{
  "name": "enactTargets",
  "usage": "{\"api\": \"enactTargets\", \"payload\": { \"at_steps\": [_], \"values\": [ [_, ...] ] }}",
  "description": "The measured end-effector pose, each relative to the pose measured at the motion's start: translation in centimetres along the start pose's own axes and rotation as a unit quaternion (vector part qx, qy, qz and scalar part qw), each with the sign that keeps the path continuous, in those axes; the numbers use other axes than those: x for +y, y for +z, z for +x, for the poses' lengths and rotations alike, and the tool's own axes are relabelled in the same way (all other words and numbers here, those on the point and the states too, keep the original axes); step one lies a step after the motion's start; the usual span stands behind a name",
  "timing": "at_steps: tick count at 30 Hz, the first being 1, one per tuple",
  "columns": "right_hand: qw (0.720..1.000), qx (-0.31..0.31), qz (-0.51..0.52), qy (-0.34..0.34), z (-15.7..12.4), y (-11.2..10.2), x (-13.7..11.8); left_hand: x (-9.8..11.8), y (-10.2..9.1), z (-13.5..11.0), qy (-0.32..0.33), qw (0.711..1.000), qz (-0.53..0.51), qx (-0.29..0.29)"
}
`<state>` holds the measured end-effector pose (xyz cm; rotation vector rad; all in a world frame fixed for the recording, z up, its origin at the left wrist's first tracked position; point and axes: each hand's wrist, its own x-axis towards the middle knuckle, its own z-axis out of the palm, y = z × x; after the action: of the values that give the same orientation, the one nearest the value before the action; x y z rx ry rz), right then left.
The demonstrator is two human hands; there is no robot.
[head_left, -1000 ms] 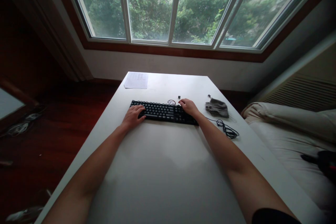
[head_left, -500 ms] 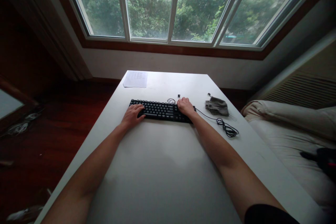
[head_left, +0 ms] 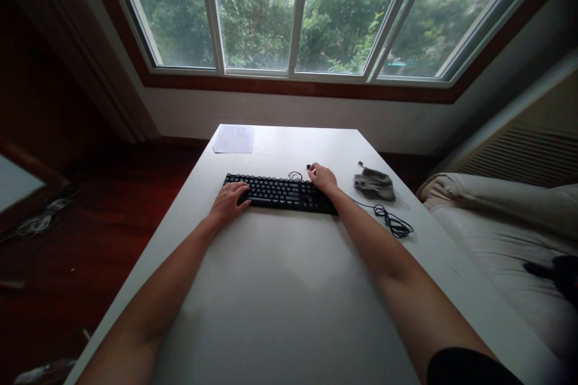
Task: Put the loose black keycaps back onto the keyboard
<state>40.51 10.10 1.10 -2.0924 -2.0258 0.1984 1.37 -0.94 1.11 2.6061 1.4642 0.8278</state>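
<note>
A black keyboard (head_left: 275, 191) lies across the white table (head_left: 280, 289). My left hand (head_left: 229, 200) rests over its left end, fingers stretched onto the keys and the thumb apart near the front edge. Beyond the right part of the keyboard's back edge is my right hand (head_left: 323, 177), with curled fingers. Its fingertips are right beside a small black block (head_left: 308, 166), perhaps a keycap; contact between them cannot be made out. Whatever the fingers hold, if anything, is hidden. A thin wire loop (head_left: 295, 175) lies behind the keyboard, left of this hand.
A grey cloth pouch (head_left: 374, 184) and a bundled black cable (head_left: 392, 220) lie to the right. Paper sheets (head_left: 233, 139) are at the far left corner. A couch (head_left: 487, 222) stands along the right side, and a window (head_left: 293, 12) is beyond the table.
My right hand has shifted slightly right and away from me, off the keyboard's back keys to beside the small black block. My left hand stays on the keyboard.
</note>
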Motion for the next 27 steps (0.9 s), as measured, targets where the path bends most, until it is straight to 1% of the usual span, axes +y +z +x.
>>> {"api": "enactTargets", "payload": {
  "at_steps": [4,10,15,22,27],
  "values": [
    [1.0,-0.003,-0.009,-0.007,1.3,-0.3,-0.1,0.0,0.0,0.0,0.008,1.0,0.005,0.002],
    [0.998,-0.012,-0.061,0.004,2.5,-0.5,-0.6,-0.1,0.1,0.0,0.004,1.0,0.0,-0.001],
    [0.996,-0.026,-0.087,0.003,2.8,-0.5,-0.9,-0.3,0.2,-0.1,0.006,1.0,0.003,0.004],
    [0.996,-0.027,-0.089,0.006,3.1,-0.6,-0.8,-0.3,0.1,0.0,0.009,1.0,0.004,0.004],
    [0.994,-0.022,-0.108,-0.005,2.9,-0.7,-0.3,-0.3,0.2,-0.1,0.009,1.0,0.004,0.003]
  ]
}}
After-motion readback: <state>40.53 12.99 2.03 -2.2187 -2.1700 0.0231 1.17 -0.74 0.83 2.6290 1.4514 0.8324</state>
